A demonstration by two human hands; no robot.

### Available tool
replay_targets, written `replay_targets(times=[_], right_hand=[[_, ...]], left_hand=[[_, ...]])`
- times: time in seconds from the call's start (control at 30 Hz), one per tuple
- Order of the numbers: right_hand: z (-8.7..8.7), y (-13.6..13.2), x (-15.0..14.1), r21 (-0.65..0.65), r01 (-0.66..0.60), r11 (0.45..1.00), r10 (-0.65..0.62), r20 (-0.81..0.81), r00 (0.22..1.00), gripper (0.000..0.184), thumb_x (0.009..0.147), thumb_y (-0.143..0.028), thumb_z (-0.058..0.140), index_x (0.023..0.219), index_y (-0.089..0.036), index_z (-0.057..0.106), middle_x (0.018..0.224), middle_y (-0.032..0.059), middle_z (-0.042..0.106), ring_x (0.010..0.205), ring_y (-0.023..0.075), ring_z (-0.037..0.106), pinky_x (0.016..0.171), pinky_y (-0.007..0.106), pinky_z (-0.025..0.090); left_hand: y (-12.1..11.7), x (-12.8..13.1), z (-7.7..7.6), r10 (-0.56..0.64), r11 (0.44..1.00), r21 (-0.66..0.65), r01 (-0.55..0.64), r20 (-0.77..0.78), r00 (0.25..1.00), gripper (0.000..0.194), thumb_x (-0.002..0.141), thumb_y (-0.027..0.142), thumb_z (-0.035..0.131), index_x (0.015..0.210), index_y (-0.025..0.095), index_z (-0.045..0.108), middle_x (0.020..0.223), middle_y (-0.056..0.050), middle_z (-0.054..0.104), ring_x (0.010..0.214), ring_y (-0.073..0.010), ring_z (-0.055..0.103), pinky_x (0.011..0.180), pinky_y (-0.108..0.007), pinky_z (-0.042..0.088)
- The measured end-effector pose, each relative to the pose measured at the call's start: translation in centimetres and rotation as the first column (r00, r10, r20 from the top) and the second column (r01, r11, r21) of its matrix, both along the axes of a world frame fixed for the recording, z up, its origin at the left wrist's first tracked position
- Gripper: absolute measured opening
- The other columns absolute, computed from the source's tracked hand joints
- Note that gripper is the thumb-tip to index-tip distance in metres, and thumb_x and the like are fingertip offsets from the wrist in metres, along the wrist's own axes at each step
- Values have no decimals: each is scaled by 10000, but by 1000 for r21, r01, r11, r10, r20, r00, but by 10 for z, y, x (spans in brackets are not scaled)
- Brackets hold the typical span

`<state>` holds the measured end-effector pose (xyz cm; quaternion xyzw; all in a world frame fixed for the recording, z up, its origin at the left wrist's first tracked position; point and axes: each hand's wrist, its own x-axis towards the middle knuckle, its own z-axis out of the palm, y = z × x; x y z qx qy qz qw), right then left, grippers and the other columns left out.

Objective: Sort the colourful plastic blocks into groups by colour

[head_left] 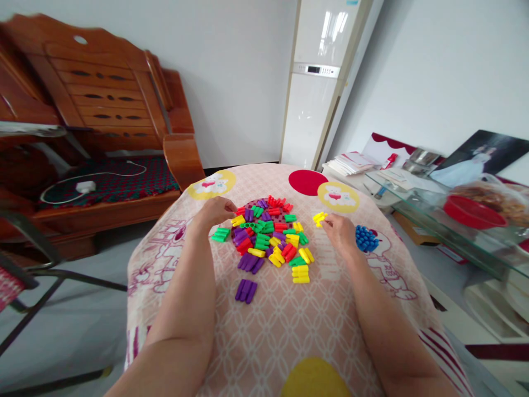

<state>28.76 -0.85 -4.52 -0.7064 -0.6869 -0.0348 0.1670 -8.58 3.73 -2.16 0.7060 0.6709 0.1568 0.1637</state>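
Note:
A heap of short plastic tubes (263, 227) in red, green, yellow and purple lies on the round table, many side by side in small groups. My left hand (215, 212) is at the heap's left edge, fingers closed, with red tubes (240, 210) at the fingertips; whether it grips them is hidden. To the right of the heap, my right hand (339, 230) pinches a small group of yellow tubes (319, 219). A cluster of blue tubes (366, 239) sits just beyond my right wrist. Apart from the heap, a purple group (246, 291) lies nearer me.
A pink patterned cloth (289, 336) covers the table. On the right, a glass shelf (438, 212) bears papers and a red bowl (475, 212). Behind stand a wooden bench (111, 105) at left and a tall white cabinet unit (309, 110).

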Motion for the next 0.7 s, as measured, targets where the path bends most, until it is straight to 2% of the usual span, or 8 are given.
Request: replay_targets(times=[0.13,0.3,0.5,0.7], right_hand=[[-10,2,-3,-84,1,997,9,121,993,280,960,-341,518,1037,-188,739,1009,115,769,914,234,702,715,280,428],[-17,3,-2,-76,9,997,6,192,981,307,988,-368,476,1108,-189,695,999,116,760,891,234,699,703,284,419],[-12,-2,-6,-42,8,999,-1,181,983,306,992,-367,467,1089,-188,695,985,120,758,899,235,694,671,278,387],[-9,-3,-6,33,-13,999,9,119,993,270,963,-338,518,1059,-173,709,932,121,760,843,231,686,647,277,356]], left_hand=[[0,2,-4,12,996,-87,-14,-20,1000,234,718,214,655,910,182,784,774,-19,766,683,-164,682,593,-205,483],[2,1,-11,11,992,-122,-16,-39,999,249,686,208,674,909,200,785,823,-13,777,762,-174,707,638,-194,504],[-1,8,-10,30,993,-111,-40,-91,995,306,727,190,683,1023,176,756,871,-33,780,810,-173,714,663,-187,498],[-2,10,-11,39,994,-101,-49,-93,995,283,728,159,668,995,175,759,865,-35,777,793,-167,710,652,-184,495]])
